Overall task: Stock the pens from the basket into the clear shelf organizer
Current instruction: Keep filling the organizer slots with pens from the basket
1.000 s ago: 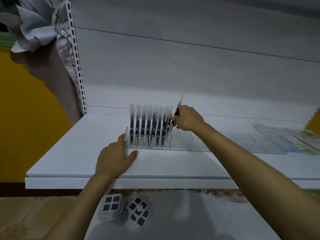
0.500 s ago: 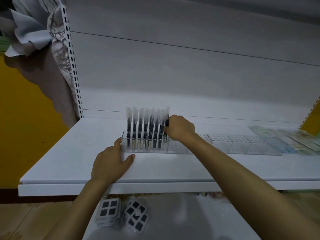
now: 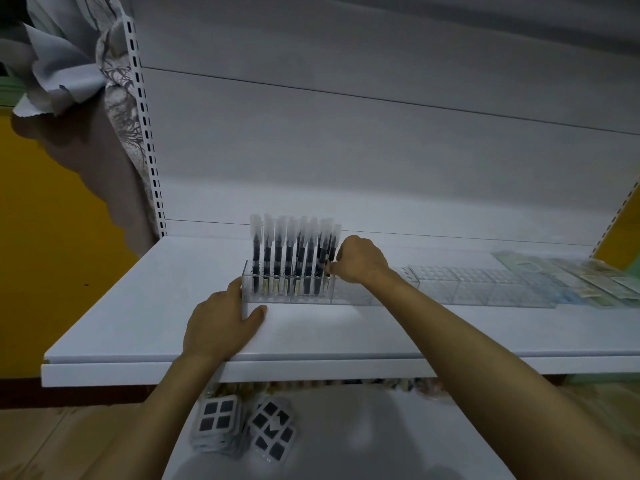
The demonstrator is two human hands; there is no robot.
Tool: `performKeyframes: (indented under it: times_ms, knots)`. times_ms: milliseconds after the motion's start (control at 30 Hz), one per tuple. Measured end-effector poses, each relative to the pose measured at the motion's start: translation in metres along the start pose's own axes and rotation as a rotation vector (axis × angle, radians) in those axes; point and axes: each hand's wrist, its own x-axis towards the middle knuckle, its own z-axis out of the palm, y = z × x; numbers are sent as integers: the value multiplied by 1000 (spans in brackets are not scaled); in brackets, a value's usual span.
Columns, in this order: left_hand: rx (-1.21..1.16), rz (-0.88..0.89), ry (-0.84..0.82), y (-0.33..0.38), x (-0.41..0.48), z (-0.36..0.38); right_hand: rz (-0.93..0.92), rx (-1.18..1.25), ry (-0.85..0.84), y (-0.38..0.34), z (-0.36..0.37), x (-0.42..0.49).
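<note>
A clear shelf organizer (image 3: pixel 485 291) runs along the white shelf (image 3: pixel 138 306). Its left end holds several black pens (image 3: pixel 277 251) with frosted caps, standing upright. My left hand (image 3: pixel 221 323) rests flat on the shelf, fingers against the organizer's left front corner. My right hand (image 3: pixel 360 259) is at the right side of the pen cluster, fingers curled and pinching the rightmost pen (image 3: pixel 330 252) low on its barrel. No basket is in view.
Cube puzzles (image 3: pixel 242 427) in packets lie on the lower shelf. Flat packaged items (image 3: pixel 588 275) sit at the shelf's right end. A perforated upright (image 3: pixel 145 133) and patterned cloth (image 3: pixel 69 64) stand at the left. A yellow wall (image 3: pixel 52 237) lies beyond.
My right hand lowered the pen from a tilted position above the organizer down into a slot beside the other pens. My left hand stayed at the organizer's corner.
</note>
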Motion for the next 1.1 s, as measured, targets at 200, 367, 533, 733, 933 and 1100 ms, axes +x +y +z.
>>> performKeyframes:
  times_ms: [200, 367, 533, 733, 933, 1100]
  knots:
    - [-170, -64, 196, 6, -20, -10, -38, 52, 49, 19, -15, -42]
    - [-159, 236, 295, 27, -86, 0, -86, 242, 158, 49, 7, -113]
    - [-111, 337, 18, 39, -144, 49, -136, 329, 230, 80, 52, -179]
    - [110, 260, -327, 25, -194, 118, -104, -14, -84, 155, 134, -217]
    - [192, 192, -508, 20, -235, 162, -6, -256, -458, 222, 200, -241]
    - [201, 97, -671, 20, -277, 198, -5, -248, -607, 255, 246, -251]
